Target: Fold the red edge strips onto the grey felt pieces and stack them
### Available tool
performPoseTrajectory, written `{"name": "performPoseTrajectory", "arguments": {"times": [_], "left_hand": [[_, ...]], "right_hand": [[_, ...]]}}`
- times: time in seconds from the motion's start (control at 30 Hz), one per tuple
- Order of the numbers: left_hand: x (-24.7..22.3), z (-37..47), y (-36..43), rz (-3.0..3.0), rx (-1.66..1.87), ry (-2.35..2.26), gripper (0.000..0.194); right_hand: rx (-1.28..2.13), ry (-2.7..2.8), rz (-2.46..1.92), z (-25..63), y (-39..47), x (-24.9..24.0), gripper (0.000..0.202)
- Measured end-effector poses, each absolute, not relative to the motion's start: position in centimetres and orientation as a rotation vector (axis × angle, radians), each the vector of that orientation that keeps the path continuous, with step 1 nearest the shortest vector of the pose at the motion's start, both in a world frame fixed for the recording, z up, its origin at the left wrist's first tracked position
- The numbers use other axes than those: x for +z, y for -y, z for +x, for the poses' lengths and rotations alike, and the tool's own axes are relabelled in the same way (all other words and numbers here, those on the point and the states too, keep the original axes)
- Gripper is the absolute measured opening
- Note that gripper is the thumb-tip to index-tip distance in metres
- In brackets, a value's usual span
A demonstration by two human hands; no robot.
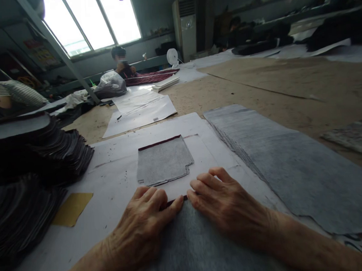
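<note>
A grey fabric piece (187, 241) with a narrow dark red strip along its far edge lies in front of me. My left hand (143, 219) is at the left part of that edge, fingers curled and thumb pressed along the strip. At the right end of the strip, my right hand (223, 200) holds the edge with its fingers bent; its thumb is hidden. Just beyond both hands, a smaller grey fabric panel (164, 161) with a dark red top edge and a notched corner lies flat on white paper (109, 172).
To the right lies a layered stack of grey fabric sheets (280, 158). Tall piles of dark fabric pieces (55, 147) stand at the left, beside a yellow card (73, 208). Across the table sit a person (119, 57), a grey plastic bag (110, 83) and a white fan (172, 57).
</note>
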State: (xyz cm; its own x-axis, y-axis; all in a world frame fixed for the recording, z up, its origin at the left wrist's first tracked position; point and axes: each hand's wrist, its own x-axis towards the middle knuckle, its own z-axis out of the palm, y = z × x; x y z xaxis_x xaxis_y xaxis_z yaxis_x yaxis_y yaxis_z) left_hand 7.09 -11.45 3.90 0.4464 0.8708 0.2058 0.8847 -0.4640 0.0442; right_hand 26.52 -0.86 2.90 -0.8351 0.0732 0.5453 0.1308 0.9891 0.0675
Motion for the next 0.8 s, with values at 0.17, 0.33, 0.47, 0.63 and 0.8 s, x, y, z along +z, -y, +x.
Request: {"name": "performPoseTrajectory", "arguments": {"times": [0.17, 0.33, 0.47, 0.63, 0.8], "left_hand": [[3.6, 6.7, 11.8, -2.623, -0.441, 1.566, 0.045], [4.6, 7.3, 11.3, -2.431, -0.471, 1.647, 0.04], [5.7, 8.8, 9.5, -2.445, -0.544, 1.721, 0.037], [4.1, 11.0, 6.6, -2.596, -0.881, 1.974, 0.024], [2.5, 12.4, 5.9, -2.513, -1.084, 1.857, 0.022]], "right_hand": [[-0.09, 2.395, -0.284, 29.2, 1.1, 3.0, 0.025], [-0.016, 2.482, -0.358, 30.7, 1.7, 2.1, 0.032], [-0.004, 2.513, -0.38, 30.6, 1.6, 1.8, 0.033], [0.032, 2.504, -0.419, 30.5, 1.6, 1.8, 0.031], [0.019, 2.408, -0.466, 30.7, 2.0, 1.5, 0.03]]}}
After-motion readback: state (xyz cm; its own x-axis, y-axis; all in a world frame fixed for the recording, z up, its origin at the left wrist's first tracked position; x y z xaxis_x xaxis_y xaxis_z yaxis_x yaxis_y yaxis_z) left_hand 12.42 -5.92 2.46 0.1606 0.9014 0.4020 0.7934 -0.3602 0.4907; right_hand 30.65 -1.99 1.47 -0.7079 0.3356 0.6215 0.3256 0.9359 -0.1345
